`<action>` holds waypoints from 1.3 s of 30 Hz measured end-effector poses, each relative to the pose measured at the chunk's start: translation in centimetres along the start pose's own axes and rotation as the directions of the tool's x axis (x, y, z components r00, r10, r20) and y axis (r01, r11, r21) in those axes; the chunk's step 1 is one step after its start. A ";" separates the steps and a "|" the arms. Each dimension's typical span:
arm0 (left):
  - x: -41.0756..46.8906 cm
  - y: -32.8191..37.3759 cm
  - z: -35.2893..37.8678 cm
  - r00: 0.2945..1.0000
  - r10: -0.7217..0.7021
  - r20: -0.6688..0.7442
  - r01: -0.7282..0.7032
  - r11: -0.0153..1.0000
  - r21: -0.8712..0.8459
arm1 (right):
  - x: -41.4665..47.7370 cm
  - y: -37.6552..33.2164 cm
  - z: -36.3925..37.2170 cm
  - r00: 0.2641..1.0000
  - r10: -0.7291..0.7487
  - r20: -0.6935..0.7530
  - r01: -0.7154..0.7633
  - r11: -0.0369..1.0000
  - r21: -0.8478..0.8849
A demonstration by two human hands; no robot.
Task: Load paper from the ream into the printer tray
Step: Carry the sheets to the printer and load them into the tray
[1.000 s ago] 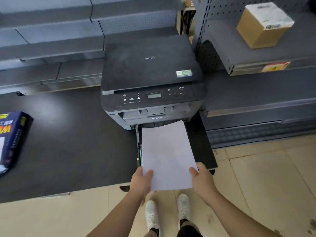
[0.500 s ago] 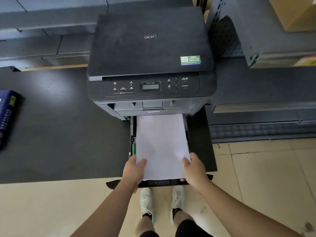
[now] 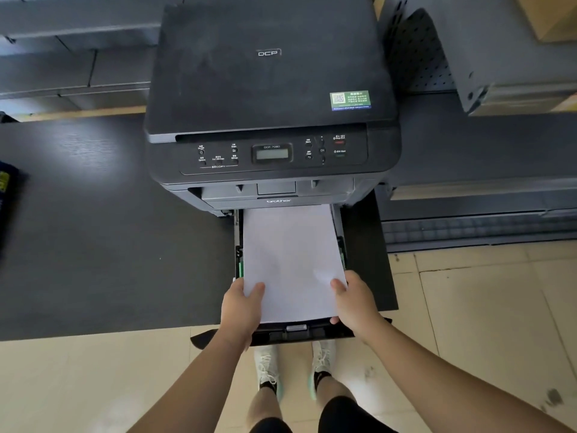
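Note:
A black printer (image 3: 268,89) stands on a dark table, its paper tray (image 3: 299,334) pulled out toward me. A white stack of paper (image 3: 290,257) lies lengthwise in the tray, its far end under the printer body. My left hand (image 3: 242,307) grips the stack's near left corner, thumb on top. My right hand (image 3: 354,301) holds the near right corner the same way. The blue paper ream (image 3: 4,195) is only a sliver at the left edge of the view.
The dark table (image 3: 103,245) runs left of the printer and ends just before my feet. Grey metal shelving (image 3: 487,73) stands to the right with a cardboard box (image 3: 552,17) on it. Beige floor tiles (image 3: 484,307) lie below.
The paper, first held tilted above the tray, has gone down and forward into it. Both hands moved with it. My head came closer, pushing the ream toward the left edge.

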State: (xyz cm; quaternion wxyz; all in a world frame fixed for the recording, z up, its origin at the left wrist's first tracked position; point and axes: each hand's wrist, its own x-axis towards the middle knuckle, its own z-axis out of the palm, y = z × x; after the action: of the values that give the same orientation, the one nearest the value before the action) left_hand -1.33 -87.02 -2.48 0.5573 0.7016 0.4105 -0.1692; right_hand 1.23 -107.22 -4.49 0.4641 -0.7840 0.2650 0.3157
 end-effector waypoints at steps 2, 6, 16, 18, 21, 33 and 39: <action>0.8 0.2 0.2 1.000 -0.026 -0.007 0.026 0.999 0.036 | 0.6 -0.4 0.0 1.000 0.025 -0.002 -0.025 0.999 -0.019; 2.1 0.4 0.7 0.998 -0.060 -0.035 0.062 0.997 0.055 | 1.5 -1.3 0.5 0.999 0.038 -0.026 -0.038 0.999 0.014; 1.7 -0.3 0.8 0.997 0.041 -0.068 -0.040 0.999 0.018 | 1.0 -0.3 1.7 0.994 -0.028 -0.106 0.031 0.999 0.025; 1.3 -0.5 0.7 0.994 0.078 -0.079 -0.077 0.997 0.010 | 0.8 -0.1 2.0 0.989 -0.041 -0.140 0.044 0.999 0.018; 1.6 -0.4 1.0 0.996 0.046 -0.077 -0.042 0.997 0.058 | 0.6 -0.4 2.5 0.981 -0.040 -0.190 0.036 0.999 -0.025; 1.6 -0.4 -0.2 0.998 -0.059 0.006 0.056 0.969 0.239 | -0.4 0.3 0.2 0.990 -0.001 -0.138 -0.011 0.997 -0.080; 1.7 -0.9 -1.2 0.995 0.100 0.028 -0.101 0.867 0.488 | -0.4 1.2 -0.3 0.979 -0.151 -0.134 0.106 0.949 -0.296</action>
State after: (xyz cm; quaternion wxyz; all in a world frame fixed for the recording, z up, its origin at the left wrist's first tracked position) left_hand -1.24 -85.20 -3.87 0.3703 0.8400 0.3168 -0.2387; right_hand 0.22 -107.96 -4.72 0.3427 -0.8810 0.1999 0.2578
